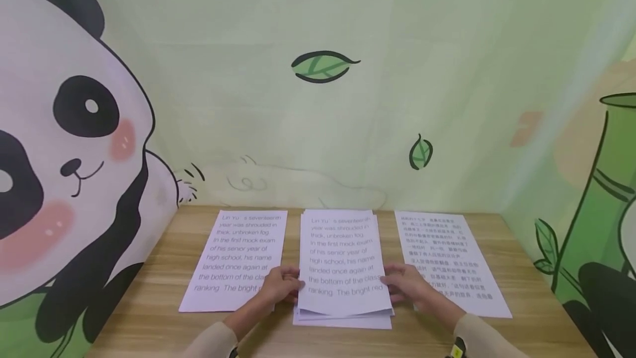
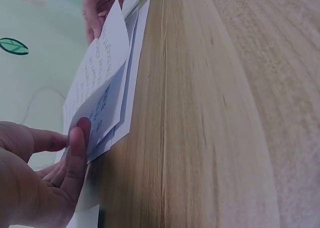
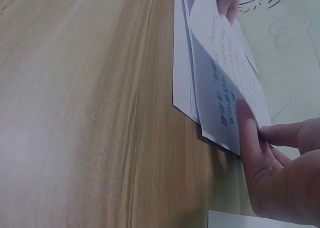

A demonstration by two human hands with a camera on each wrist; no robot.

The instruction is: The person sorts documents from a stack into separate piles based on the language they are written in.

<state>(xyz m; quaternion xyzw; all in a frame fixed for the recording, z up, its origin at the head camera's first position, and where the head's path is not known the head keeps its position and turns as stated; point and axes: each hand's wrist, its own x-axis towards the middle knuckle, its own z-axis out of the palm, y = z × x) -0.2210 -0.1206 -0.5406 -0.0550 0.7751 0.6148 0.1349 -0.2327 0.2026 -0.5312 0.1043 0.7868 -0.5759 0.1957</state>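
A sheet of paper (image 1: 343, 258) printed with large English text is raised above a small pile of sheets (image 1: 343, 322) at the middle of the table. My left hand (image 1: 280, 283) pinches its left edge between thumb and fingers. At its right edge, my right hand (image 1: 407, 285) pinches the sheet the same way. In the left wrist view the sheet (image 2: 100, 73) bows upward along its near edge, with print on the sheet below showing beneath it. Chinese characters show below the lifted edge (image 3: 235, 63) in the right wrist view.
To the left lies another English-text sheet (image 1: 233, 253), partly behind my left hand. A sheet with Chinese text (image 1: 447, 258) lies to the right, partly covered by my right hand. The wooden table (image 1: 149, 291) meets a panda-printed backdrop (image 1: 318, 126).
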